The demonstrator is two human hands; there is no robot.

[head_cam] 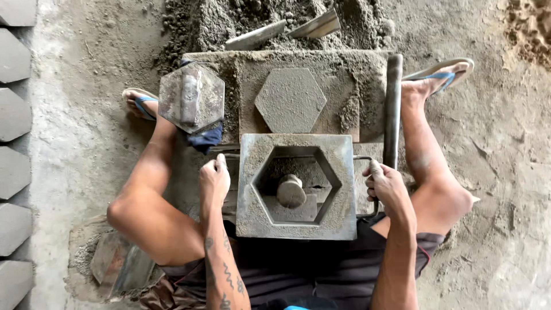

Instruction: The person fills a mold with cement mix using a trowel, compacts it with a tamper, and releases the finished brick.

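we look straight down on a square grey metal mould box with a hexagonal opening (296, 186), sitting at the near edge of a sand-crusted grey work slab (367, 74) set on the ground. we hold it from both sides: the left hand (213, 182) is curled closed on the box's left edge, apparently on a side handle we cannot see; the right hand (385, 186) is wrapped closed around the thin wire handle (365, 158) that loops off the box's right wall. a matched grip on the two sides keeps the box level, which we judge is why the hands sit opposite each other.

the box lies flat, opening facing up toward the camera. it is nearly square in outline, so no clear long axis; the hexagon has points to left and right and flat sides toward the near and far edges. inside, a rounded metal knob (291, 190) stands at the centre.

just beyond the box, mid-slab, lies a flat grey hexagonal cement tile (290, 100), oriented the same way. at the slab's far left corner rests a rusty hexagonal metal plate with a central grip (191, 97), over a blue cloth. a long dark metal bar (392, 109) runs along the right edge, near to far. two trowel blades (287, 31) stick in the damp sand heap past the far edge. finished grey hexagonal tiles (14, 166) line the ground far left. legs bracket the slab, keeping everything within reach.
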